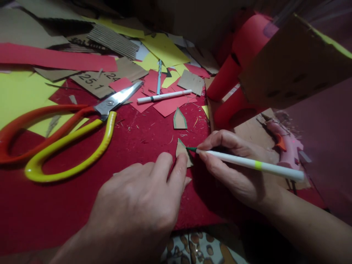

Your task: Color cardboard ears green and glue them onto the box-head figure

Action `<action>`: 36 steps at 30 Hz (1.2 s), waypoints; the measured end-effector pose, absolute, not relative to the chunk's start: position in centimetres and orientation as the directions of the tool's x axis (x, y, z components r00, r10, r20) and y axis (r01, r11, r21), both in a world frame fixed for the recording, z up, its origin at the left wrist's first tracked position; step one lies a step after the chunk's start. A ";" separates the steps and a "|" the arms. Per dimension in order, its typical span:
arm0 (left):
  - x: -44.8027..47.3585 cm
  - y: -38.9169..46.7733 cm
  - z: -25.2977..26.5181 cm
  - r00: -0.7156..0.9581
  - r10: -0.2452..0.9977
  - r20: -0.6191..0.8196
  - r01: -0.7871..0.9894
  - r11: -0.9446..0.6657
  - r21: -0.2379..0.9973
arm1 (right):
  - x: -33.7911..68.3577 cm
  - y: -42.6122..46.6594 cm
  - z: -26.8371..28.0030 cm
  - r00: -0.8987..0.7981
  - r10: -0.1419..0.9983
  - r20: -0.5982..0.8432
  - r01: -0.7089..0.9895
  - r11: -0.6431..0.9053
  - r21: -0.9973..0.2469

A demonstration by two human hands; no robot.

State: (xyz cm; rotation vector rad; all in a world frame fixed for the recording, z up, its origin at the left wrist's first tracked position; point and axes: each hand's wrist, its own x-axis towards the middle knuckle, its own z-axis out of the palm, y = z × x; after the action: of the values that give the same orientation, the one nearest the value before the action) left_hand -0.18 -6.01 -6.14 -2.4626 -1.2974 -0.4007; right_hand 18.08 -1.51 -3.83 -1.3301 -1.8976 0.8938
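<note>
My left hand (pixel 140 196) presses a small pointed cardboard piece (pixel 180 147) onto the red cloth with its fingertips, which hide part of it. In my right hand (pixel 238 170) is a white felt-tip pen (pixel 233 158) with a yellow-green band. Its green tip touches the right edge of that piece, where a green line runs near the point. Just beyond lies a second cardboard piece (pixel 180 120) of like shape, bordered in green. Another light scrap pokes out beneath my left hand.
Large scissors (pixel 106 104) with orange and yellow handles lie partly open at left. A white pen (pixel 165 96) rests on red paper scraps. Cardboard and yellow paper (pixel 165 49) pile up behind. Red tubes (pixel 224 79) and a pink glue gun (pixel 286 145) are at right.
</note>
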 end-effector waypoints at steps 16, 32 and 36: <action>0.3 -6.0 -5.8 0.450 0.761 0.467 0.886 -0.444 -0.131 | 18.5 -1.4 -3.2 -0.236 0.940 0.246 0.360 0.320 -0.876; 1.2 -6.0 -5.5 0.351 0.897 0.269 0.933 -0.308 -0.187 | 18.6 -0.7 -4.9 -0.335 0.778 0.531 0.299 0.622 -0.724; 1.3 -6.3 -5.0 0.331 0.920 0.211 0.938 -0.296 -0.182 | 18.6 -0.7 -4.9 -0.343 0.776 0.529 0.333 0.627 -0.704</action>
State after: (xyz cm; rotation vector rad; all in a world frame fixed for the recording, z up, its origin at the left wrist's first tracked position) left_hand 1.31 -6.30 -5.00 -2.3282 -1.6709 -0.0955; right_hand 18.57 -0.71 -4.86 -0.8771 -1.9327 0.6090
